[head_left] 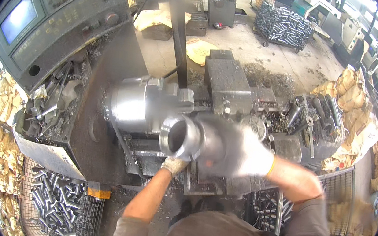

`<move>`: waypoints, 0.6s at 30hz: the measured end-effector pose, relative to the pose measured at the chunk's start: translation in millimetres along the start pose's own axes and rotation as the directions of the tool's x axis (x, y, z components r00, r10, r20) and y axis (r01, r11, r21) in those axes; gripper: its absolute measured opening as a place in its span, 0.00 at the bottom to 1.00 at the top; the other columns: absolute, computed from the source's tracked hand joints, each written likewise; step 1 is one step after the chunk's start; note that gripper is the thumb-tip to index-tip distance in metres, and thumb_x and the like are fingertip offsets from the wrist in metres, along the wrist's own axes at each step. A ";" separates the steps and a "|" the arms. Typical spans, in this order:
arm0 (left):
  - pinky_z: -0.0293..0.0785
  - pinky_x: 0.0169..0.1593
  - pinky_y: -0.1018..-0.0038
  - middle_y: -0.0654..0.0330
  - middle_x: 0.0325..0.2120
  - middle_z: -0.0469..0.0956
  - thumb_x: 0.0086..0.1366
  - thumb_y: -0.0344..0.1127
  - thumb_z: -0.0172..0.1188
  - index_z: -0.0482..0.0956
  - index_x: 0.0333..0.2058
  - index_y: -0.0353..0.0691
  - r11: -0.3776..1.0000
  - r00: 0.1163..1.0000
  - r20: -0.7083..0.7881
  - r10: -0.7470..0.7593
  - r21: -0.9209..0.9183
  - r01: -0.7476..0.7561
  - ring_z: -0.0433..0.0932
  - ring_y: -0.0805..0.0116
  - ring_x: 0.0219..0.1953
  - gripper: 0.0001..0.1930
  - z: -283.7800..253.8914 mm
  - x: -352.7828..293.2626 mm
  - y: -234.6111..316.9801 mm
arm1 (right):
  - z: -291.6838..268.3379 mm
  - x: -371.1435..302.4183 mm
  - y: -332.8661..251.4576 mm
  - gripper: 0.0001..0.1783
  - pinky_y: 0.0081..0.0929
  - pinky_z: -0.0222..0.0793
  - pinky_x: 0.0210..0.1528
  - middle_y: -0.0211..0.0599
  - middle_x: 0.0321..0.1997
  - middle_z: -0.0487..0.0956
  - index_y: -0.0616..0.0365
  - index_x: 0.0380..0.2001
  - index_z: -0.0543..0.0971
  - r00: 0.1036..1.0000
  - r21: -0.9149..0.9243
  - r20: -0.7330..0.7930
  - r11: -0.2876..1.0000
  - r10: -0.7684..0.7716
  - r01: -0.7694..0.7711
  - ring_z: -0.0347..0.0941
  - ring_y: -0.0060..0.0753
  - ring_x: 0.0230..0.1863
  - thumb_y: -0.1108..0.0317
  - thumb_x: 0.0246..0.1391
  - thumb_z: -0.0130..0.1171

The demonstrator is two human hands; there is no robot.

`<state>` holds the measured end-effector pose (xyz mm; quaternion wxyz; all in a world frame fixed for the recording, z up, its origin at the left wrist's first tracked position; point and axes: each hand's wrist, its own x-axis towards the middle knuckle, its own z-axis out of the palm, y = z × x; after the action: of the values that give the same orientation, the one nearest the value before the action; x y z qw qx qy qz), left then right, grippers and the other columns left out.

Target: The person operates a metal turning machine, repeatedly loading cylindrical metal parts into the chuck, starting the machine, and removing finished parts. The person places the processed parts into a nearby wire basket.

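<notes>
A thick hollow steel sleeve (186,139) is held above the lathe bed, its round open end facing left toward the chuck. My right hand (252,156), in a white glove, grips the far right end of the sleeve; motion blurs the hand and that end. Under the sleeve's open rim is my left hand (174,165), also gloved and closed against it, with most of its fingers hidden behind the metal. A shiny lathe chuck (134,104) sits just left of and beyond the sleeve, its jaws pointing right.
A control panel (19,19) with a lit screen stands at the left, above a ledge of tools (56,101). Wire baskets of short metal tubes (56,201) flank me. Beyond the bed is a dark machine block (228,83). Tools and a wrench (309,135) lie at right.
</notes>
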<state>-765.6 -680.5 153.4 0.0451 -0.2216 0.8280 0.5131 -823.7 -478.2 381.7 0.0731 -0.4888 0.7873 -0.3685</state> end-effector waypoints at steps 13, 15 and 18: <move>0.80 0.40 0.72 0.60 0.37 0.86 0.69 0.36 0.69 0.83 0.48 0.40 0.639 0.784 -0.376 -0.494 -0.769 0.034 0.84 0.69 0.36 0.12 -12.7 -175.8 -193.2 | 12.5 139.5 217.7 0.36 0.47 0.84 0.50 0.55 0.44 0.89 0.61 0.44 0.88 0.832 -0.417 0.484 0.907 0.273 -0.055 0.88 0.53 0.47 0.50 0.30 0.80; 0.80 0.34 0.70 0.59 0.37 0.85 0.70 0.35 0.66 0.82 0.48 0.40 0.562 0.698 -0.399 -0.595 -0.827 0.006 0.84 0.66 0.32 0.11 -16.3 -195.8 -215.3 | 16.2 139.0 218.5 0.41 0.48 0.82 0.49 0.55 0.44 0.89 0.61 0.53 0.83 0.822 -0.449 0.507 0.894 0.257 -0.003 0.87 0.56 0.47 0.49 0.35 0.80; 0.77 0.30 0.69 0.59 0.36 0.84 0.72 0.39 0.65 0.81 0.47 0.39 0.513 0.623 -0.450 -0.640 -0.854 -0.090 0.83 0.66 0.32 0.12 -32.4 -217.5 -248.0 | 28.9 148.2 209.2 0.42 0.46 0.82 0.54 0.58 0.48 0.88 0.63 0.50 0.85 0.838 -0.447 0.485 0.894 0.250 -0.009 0.86 0.54 0.51 0.42 0.36 0.77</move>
<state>-462.9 -732.0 28.5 -0.3040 -0.5424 0.3832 0.6830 -1035.5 -562.6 261.0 0.2039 -0.5193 0.8293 -0.0314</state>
